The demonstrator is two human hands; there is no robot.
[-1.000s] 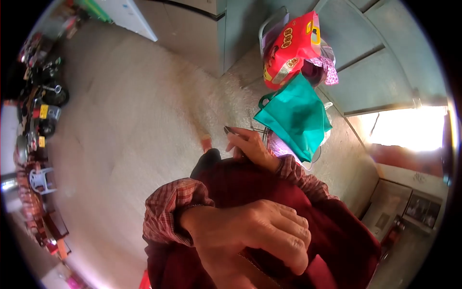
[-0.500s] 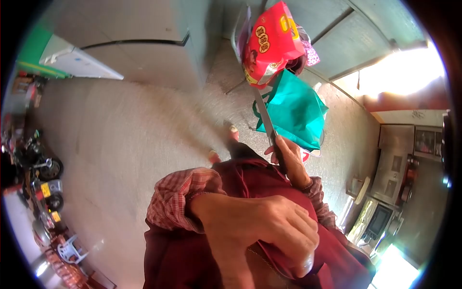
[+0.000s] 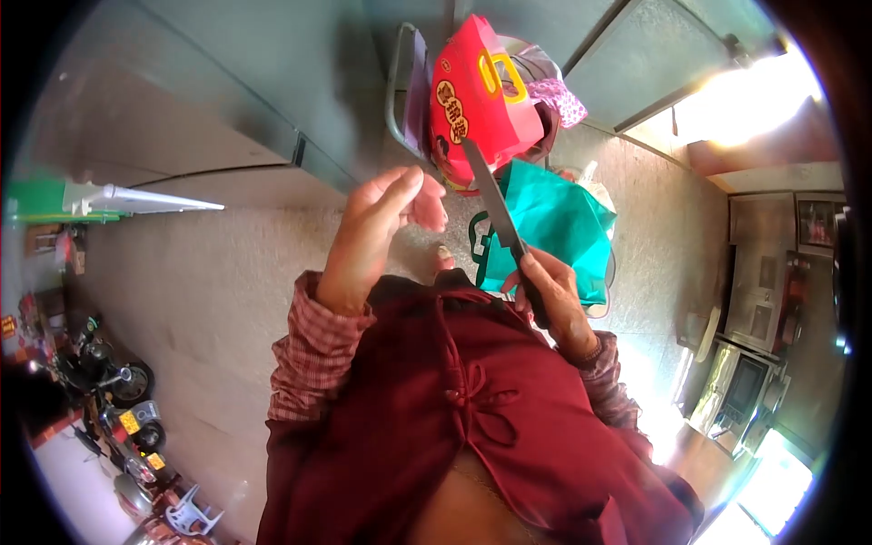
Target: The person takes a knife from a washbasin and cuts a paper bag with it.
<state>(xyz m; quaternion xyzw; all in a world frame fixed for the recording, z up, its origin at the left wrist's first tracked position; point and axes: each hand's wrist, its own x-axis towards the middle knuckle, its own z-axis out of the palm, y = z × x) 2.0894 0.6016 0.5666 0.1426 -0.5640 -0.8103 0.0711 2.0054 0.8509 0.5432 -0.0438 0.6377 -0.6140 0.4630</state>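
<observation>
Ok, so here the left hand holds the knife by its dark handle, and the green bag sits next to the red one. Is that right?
Not quite: the head view shows the right hand holding the knife by its dark handle, not the left hand. The green bag does sit next to the red one.

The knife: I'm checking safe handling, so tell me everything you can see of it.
The knife has a long, bare, grey, metal-looking blade and a dark handle gripped in the right hand. It points forward and slightly left. In this view the blade overlaps the green bag and the red bag. The left hand is clear of it.
</observation>
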